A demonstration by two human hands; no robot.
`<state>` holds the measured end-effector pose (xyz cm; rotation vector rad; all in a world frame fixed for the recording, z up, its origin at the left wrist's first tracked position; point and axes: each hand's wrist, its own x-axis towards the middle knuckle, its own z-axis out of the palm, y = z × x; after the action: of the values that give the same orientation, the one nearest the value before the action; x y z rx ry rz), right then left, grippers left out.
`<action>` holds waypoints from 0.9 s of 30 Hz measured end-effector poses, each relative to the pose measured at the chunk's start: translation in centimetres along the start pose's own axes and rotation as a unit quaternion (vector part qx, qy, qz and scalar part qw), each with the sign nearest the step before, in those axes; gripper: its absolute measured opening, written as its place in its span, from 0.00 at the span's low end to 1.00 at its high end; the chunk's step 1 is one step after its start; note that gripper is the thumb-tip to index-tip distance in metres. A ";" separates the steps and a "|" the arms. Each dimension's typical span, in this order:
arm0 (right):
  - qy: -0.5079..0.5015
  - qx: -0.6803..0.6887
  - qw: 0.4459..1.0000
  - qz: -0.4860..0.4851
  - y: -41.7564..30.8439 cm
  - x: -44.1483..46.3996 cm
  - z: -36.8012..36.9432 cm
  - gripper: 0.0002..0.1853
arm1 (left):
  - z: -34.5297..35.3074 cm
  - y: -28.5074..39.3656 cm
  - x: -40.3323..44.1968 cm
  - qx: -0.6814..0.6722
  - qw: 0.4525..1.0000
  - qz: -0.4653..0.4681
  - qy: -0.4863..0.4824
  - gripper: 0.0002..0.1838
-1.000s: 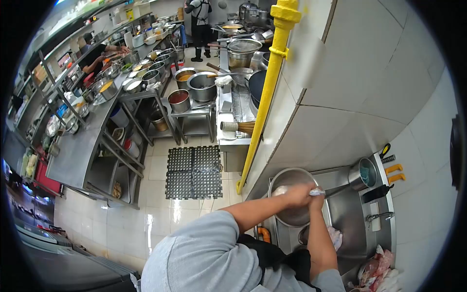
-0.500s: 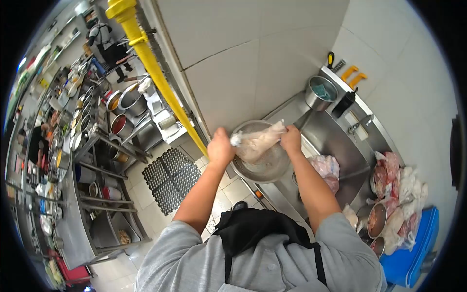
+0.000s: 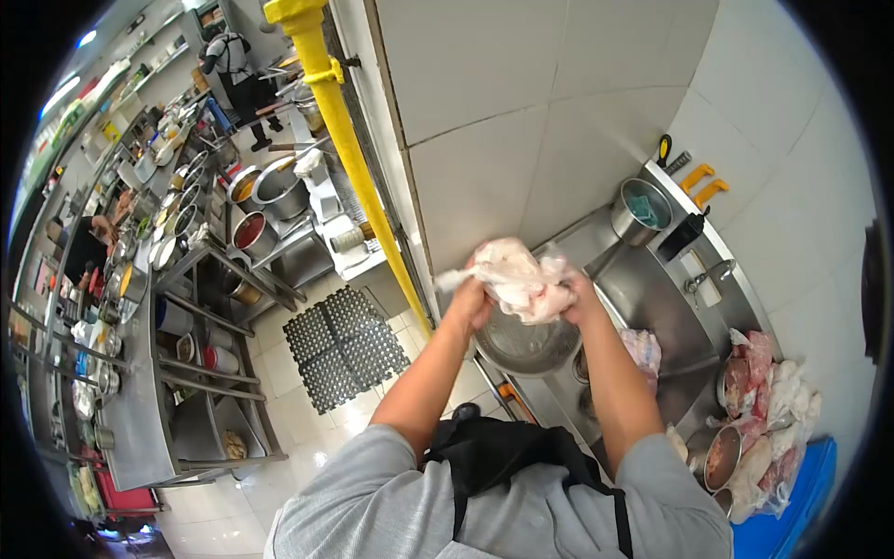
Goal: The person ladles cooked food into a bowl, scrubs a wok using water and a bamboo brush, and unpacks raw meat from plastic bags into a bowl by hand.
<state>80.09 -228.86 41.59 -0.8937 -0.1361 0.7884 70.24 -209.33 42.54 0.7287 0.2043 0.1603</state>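
Note:
Between my two hands hangs a clear plastic bag with pale pink meat in it (image 3: pixel 520 279), above a wide metal bowl (image 3: pixel 526 349). My left hand (image 3: pixel 472 304) grips the bag's left side, where a twisted end of plastic sticks out. On the right side, my right hand (image 3: pixel 579 296) has its fingers wrapped round the bag. The bowl stands at the left end of a steel sink (image 3: pixel 666 317). Another bag of meat (image 3: pixel 643 352) lies in the sink beside my right forearm.
Bags of meat (image 3: pixel 787 401) and a pot of meat (image 3: pixel 722 458) are at the right, near a blue container (image 3: pixel 805 503). A pot with a teal cloth (image 3: pixel 641 212) stands by the tap (image 3: pixel 712 275). A yellow pipe (image 3: pixel 349 149) rises at left. Two people work farther off.
My hands have raised the bag of meat over the bowl and it now looks bunched rather than stretched out. One second ago my hands were close together at the bowl. The view has turned.

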 end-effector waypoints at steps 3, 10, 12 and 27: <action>0.127 -0.129 0.983 0.042 0.4 0.4 1.2 0.18 | -0.3 0.9 1.5 -0.036 0.997 -0.050 -0.052 0.20; 0.133 -0.030 0.988 0.077 2.6 3.4 -0.4 0.18 | -3.9 -1.3 4.3 0.120 0.990 -0.080 -0.002 0.17; 0.107 0.003 0.990 0.093 0.8 3.7 0.9 0.19 | -3.0 -0.6 3.7 0.189 0.977 -0.088 -0.046 0.15; 0.116 -0.582 0.804 -0.034 -1.8 -2.4 1.4 0.08 | 0.5 0.6 2.9 0.163 0.974 -0.112 0.112 0.17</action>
<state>78.82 -230.19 44.29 -2.1348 -0.4630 0.4577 73.17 -208.60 42.91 1.0081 0.5342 -0.0081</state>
